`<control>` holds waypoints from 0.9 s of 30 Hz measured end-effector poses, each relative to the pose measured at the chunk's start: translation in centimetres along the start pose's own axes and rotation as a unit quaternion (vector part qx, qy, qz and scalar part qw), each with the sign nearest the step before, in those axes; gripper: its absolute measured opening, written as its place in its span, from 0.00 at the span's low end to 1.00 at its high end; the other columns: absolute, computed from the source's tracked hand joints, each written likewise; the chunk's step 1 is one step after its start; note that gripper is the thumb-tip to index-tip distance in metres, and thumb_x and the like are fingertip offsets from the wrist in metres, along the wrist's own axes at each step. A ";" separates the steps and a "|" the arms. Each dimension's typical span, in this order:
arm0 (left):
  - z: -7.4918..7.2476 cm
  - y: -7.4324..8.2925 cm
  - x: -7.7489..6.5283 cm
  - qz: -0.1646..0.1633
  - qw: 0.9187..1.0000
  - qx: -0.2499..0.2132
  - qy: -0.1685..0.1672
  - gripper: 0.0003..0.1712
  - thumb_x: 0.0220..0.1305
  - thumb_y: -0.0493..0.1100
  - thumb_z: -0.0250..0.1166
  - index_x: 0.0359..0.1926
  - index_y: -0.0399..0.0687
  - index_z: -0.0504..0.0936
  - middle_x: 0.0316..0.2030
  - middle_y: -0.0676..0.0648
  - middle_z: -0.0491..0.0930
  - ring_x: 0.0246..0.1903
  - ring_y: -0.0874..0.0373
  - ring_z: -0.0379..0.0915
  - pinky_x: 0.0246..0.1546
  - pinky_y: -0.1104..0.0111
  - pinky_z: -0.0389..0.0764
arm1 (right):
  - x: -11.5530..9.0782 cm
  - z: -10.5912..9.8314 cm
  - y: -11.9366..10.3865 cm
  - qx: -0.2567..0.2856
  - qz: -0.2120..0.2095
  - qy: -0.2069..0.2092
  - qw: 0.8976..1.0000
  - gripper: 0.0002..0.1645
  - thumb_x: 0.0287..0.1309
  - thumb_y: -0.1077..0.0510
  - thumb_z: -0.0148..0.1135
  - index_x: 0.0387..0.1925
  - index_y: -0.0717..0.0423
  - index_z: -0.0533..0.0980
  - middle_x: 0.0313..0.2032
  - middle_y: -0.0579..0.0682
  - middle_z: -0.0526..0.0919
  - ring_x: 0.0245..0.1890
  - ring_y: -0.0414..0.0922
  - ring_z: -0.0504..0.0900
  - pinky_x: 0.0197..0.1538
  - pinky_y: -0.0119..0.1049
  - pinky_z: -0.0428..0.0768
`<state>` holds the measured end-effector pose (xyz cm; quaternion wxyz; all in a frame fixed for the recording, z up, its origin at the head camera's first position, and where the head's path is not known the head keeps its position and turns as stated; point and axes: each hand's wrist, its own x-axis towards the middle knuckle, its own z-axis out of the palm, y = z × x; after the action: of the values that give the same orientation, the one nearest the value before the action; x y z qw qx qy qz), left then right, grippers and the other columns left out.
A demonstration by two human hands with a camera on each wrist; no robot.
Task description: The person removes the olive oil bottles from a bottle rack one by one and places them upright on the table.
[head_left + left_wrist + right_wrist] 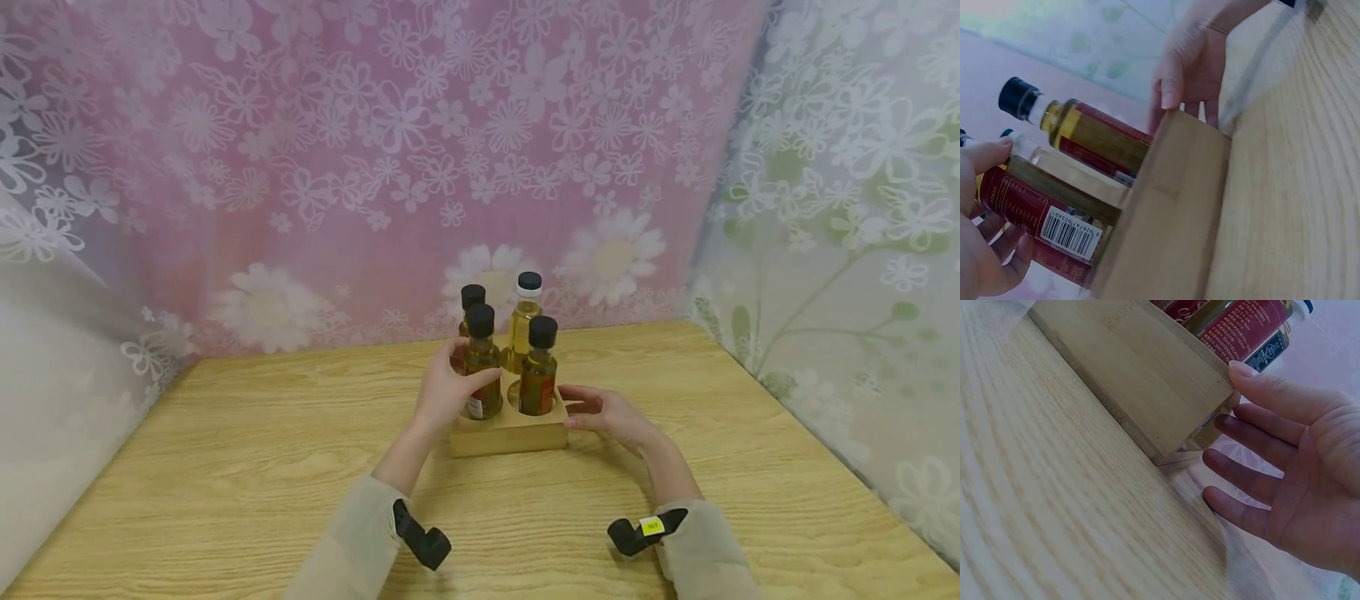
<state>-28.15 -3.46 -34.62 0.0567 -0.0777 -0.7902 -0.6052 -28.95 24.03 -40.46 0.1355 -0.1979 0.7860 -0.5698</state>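
Curtain (420, 167) behind; left front bottle (482, 357) overlaps rear bottle (473, 295).

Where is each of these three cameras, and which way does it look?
Head: worn on the head, looking forward and down at the wooden holder and bottles; shows the left hand, right hand and sleeves.
Left wrist: worn on that wrist, looking along the wooden holder's front; shows the left hand at a bottle, the right hand beyond.
Right wrist: worn on that wrist, looking at the wooden holder's front and end; shows the right hand.
Both wrist views share the wooden holder, bottles and right hand.
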 end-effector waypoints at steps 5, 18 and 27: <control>-1.2 1.3 0.0 0.017 1.000 -0.005 0.012 0.33 0.49 0.51 0.72 0.56 0.50 0.71 0.46 0.47 0.71 0.46 0.50 0.67 0.44 0.56 0.73 | 0.1 0.0 0.0 -0.002 0.004 -0.001 1.000 0.42 0.57 0.58 0.63 0.67 0.68 0.55 0.64 0.68 0.60 0.61 0.63 0.63 0.57 0.49 0.70; -6.5 0.9 0.7 -0.002 0.998 -0.001 0.061 0.35 0.53 0.47 0.71 0.60 0.46 0.68 0.50 0.42 0.69 0.51 0.47 0.65 0.50 0.51 0.70 | -0.2 0.0 -0.2 -0.006 0.016 0.006 1.000 0.41 0.56 0.58 0.63 0.66 0.68 0.56 0.64 0.68 0.60 0.60 0.63 0.64 0.57 0.51 0.69; -10.9 -1.6 1.4 -0.031 0.996 0.019 0.088 0.36 0.57 0.45 0.68 0.63 0.43 0.63 0.54 0.39 0.64 0.53 0.44 0.63 0.54 0.49 0.67 | -0.2 0.1 -0.3 -0.006 0.006 0.005 1.000 0.41 0.56 0.59 0.63 0.66 0.68 0.56 0.64 0.68 0.60 0.61 0.64 0.63 0.57 0.50 0.70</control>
<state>-29.85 -14.34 -33.01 0.1084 0.0010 -0.7953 -0.5964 -28.65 23.99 -40.20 0.1340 -0.1912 0.7910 -0.5655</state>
